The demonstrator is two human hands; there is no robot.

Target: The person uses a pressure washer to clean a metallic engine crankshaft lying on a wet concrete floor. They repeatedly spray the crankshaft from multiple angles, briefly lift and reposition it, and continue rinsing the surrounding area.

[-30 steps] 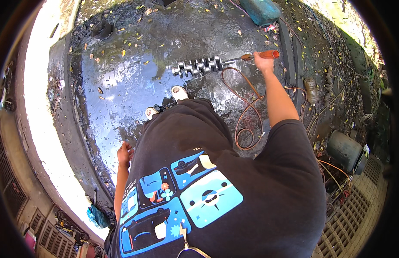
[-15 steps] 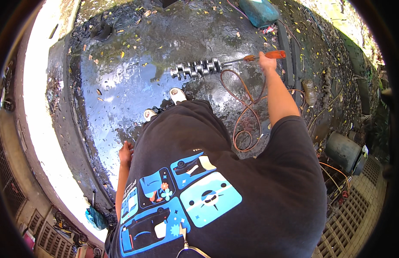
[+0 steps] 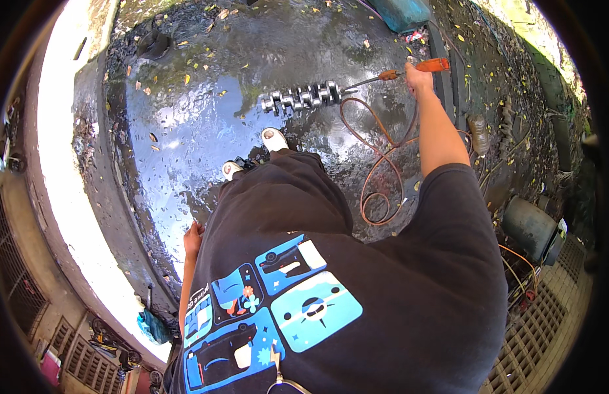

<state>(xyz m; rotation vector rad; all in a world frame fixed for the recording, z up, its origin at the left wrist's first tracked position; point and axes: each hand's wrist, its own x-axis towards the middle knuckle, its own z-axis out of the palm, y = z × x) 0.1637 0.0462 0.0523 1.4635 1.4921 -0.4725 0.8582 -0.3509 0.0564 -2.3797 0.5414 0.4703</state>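
A long-nozzled spray gun [image 3: 388,75] with an orange body is gripped in my right hand [image 3: 418,79], arm stretched forward to the right. Its thin metal tube points left, the tip close to the right end of a metal crankshaft [image 3: 302,98]. The crankshaft lies on its side on the wet ground in front of my shoes. A brown hose [image 3: 365,139] hangs near the gun and loops over the ground. Beside my left thigh, my left hand [image 3: 193,239] hangs low with loosely curled fingers and no object visible in it; the shirt partly hides it.
Wet dark concrete [image 3: 166,157] with scattered leaves surrounds the crankshaft. A blue-green container [image 3: 404,14] is at the far right, beside a dark curb. A plastic bottle [image 3: 478,134] and a grey cylindrical tank [image 3: 531,226] are to the right. A sunlit ledge [image 3: 68,190] runs along the left.
My right hand and the spray gun have shifted slightly right and away from me, drawing the tip a little back from the crankshaft. The hose loop looks shifted too.
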